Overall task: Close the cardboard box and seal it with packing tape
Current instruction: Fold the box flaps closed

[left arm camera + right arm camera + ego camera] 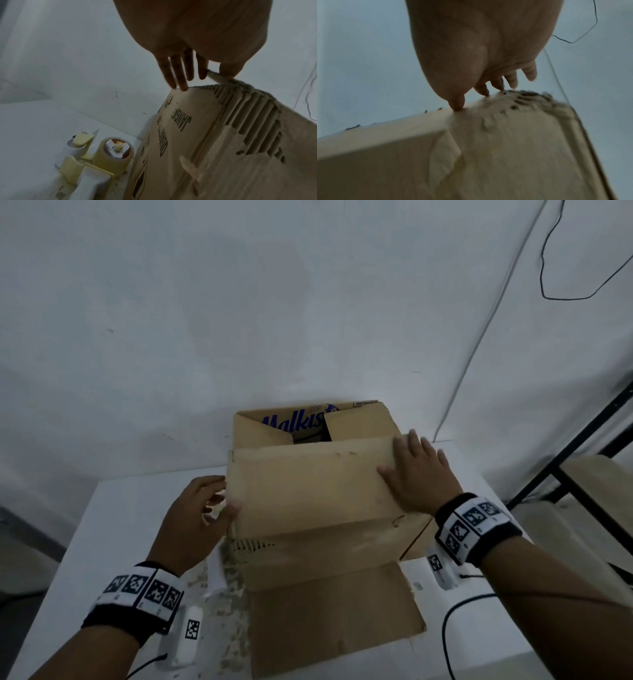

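Two hands work one near flap (315, 487) of the cardboard box (322, 556) in the head view: the right hand (419, 474) lies flat on its right end with fingers spread, the left hand (195, 518) pinches its left edge, and the flap's long axis runs between them.

Left wrist view: the tape dispenser (96, 159) sits on the worktop (34, 128), below that hand, touching the box.

Right wrist view: fingertips (457, 106) press the flap, gripping nothing.
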